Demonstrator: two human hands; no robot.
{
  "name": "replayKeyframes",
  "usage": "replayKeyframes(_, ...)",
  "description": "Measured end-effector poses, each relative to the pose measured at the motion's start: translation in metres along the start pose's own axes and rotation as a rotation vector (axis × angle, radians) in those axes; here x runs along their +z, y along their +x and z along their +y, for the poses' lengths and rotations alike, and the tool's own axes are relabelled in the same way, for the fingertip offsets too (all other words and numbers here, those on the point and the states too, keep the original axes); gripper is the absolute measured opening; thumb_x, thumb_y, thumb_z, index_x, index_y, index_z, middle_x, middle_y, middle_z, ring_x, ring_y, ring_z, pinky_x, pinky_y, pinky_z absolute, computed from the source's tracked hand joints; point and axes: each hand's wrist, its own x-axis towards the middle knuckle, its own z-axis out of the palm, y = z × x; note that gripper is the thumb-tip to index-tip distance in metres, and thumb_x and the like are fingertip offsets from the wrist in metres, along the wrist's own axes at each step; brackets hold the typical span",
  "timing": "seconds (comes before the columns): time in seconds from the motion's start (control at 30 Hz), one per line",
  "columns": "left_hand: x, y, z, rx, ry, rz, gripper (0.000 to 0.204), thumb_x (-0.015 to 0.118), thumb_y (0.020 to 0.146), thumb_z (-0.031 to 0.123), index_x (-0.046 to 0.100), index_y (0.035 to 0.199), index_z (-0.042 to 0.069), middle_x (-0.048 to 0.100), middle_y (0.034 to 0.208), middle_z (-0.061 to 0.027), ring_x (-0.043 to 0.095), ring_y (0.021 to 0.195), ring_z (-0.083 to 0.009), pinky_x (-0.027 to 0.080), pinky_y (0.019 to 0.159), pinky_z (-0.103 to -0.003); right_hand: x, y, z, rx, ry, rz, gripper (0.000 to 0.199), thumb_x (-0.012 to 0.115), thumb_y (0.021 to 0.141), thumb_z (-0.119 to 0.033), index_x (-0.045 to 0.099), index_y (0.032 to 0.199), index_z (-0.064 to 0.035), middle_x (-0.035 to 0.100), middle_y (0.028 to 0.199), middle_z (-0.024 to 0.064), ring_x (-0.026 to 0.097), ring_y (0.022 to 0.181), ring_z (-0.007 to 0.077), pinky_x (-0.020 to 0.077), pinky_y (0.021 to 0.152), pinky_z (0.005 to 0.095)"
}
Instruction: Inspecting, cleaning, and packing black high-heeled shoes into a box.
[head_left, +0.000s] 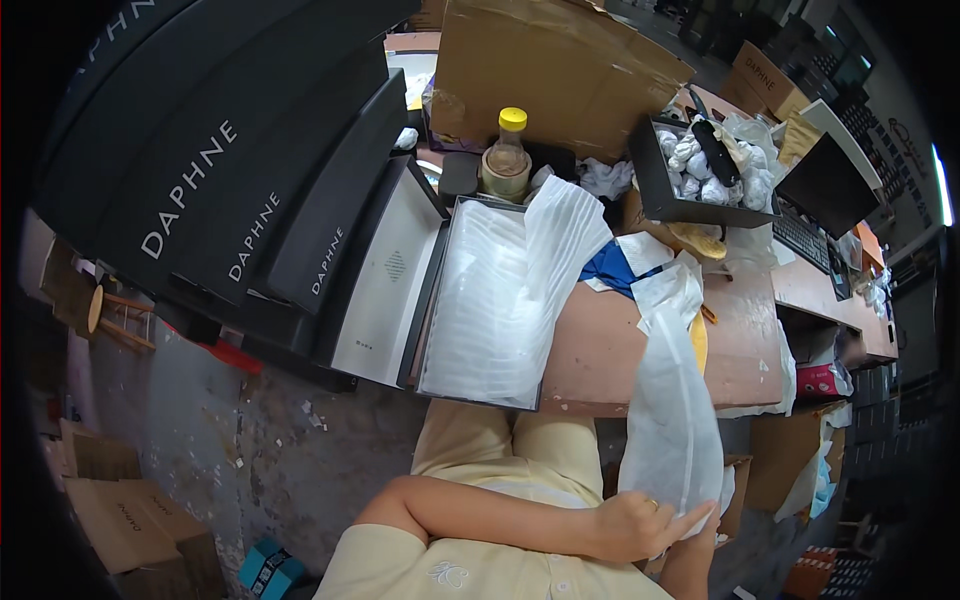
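A long, thin white bag or sleeve (675,420) hangs over the table's front edge, its crumpled upper end lying on the tabletop. My left hand (635,525) reaches across my body to its lower end, fingers closed on the white material and the index finger stretched to the right. Just beside it, my right hand (697,545) is at the same lower end; it appears closed on the bag, though most of its fingers are hidden. On the table to the left stands an open black box (541,390) with white foam wrap (490,310) filling it and sticking out.
Stacked black shoe boxes (190,190) rise at the left beside an upturned lid (385,280). Behind are a yellow-capped bottle (511,150), a cardboard panel (560,75) and a black box of white paper balls (705,212). A blue cloth (610,268) lies mid-table; a monitor (828,185) stands right.
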Motion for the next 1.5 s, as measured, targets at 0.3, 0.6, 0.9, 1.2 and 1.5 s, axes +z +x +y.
replayKeyframes(0.3, -0.016, 0.062, -0.067, -0.591, -0.754, 0.263, 0.026, 0.047, 0.094, 0.015, 0.061, 0.114, 0.006, 0.061, 0.067, -0.0046, 0.053, 0.055, -0.0063, 0.04, 0.049, -0.022, 0.026, -0.024, -0.075, -0.612, -1.44, -0.242, 0.041, 0.069, 0.075, -0.037, 0.061, 0.084, 0.0023, 0.052, 0.068, 0.0143, 0.049, 0.07, 0.028, 0.0398, 0.06, 0.0347)
replayKeyframes(0.6, -0.052, 0.083, -0.071, -0.741, -0.865, 0.129, 0.026, 0.048, 0.095, 0.021, 0.063, 0.097, 0.0, 0.051, 0.057, 0.0013, 0.043, 0.052, -0.0026, 0.036, 0.046, -0.023, 0.004, 0.016, -0.082, -0.656, -1.687, -0.729, 0.016, 0.068, 0.068, -0.021, 0.065, 0.08, -0.0106, 0.058, 0.072, 0.0084, 0.059, 0.058, 0.0238, 0.0434, 0.049, 0.0355)
replayKeyframes(0.9, -0.042, 0.057, -0.1, -0.75, -0.98, 0.075, 0.032, 0.043, 0.097, 0.027, 0.059, 0.086, 0.002, 0.047, 0.066, 0.0037, 0.038, 0.061, -0.0017, 0.032, 0.054, -0.019, 0.011, -0.02, -0.091, -0.816, -0.75, -0.939, 0.032, 0.068, 0.061, -0.011, 0.06, 0.092, -0.0074, 0.061, 0.079, 0.0098, 0.057, 0.063, 0.026, 0.0441, 0.059, 0.0339)
replayKeyframes(1.2, -0.046, 0.057, -0.09, -0.633, -1.63, -0.354, 0.036, 0.036, 0.099, 0.031, 0.048, 0.077, 0.006, 0.04, 0.073, 0.0015, 0.036, 0.066, -0.0063, 0.031, 0.06, -0.02, 0.046, 0.078, 0.01, -0.888, -0.783, -0.546, 0.069, 0.076, 0.06, -0.037, 0.049, 0.116, -0.0087, 0.048, 0.125, 0.0172, 0.036, 0.126, 0.0372, 0.0195, 0.105, 0.0575)
replayKeyframes(1.5, -0.101, 0.053, -0.095, -0.771, -1.582, -0.268, 0.029, 0.045, 0.096, 0.03, 0.053, 0.085, 0.005, 0.048, 0.085, -0.0012, 0.044, 0.081, -0.0078, 0.036, 0.076, -0.022, 0.063, 0.077, -0.022, -0.674, -0.62, -0.769, 0.036, 0.075, 0.053, -0.023, 0.061, 0.083, -0.0091, 0.06, 0.089, 0.0102, 0.059, 0.082, 0.0286, 0.0448, 0.075, 0.04)
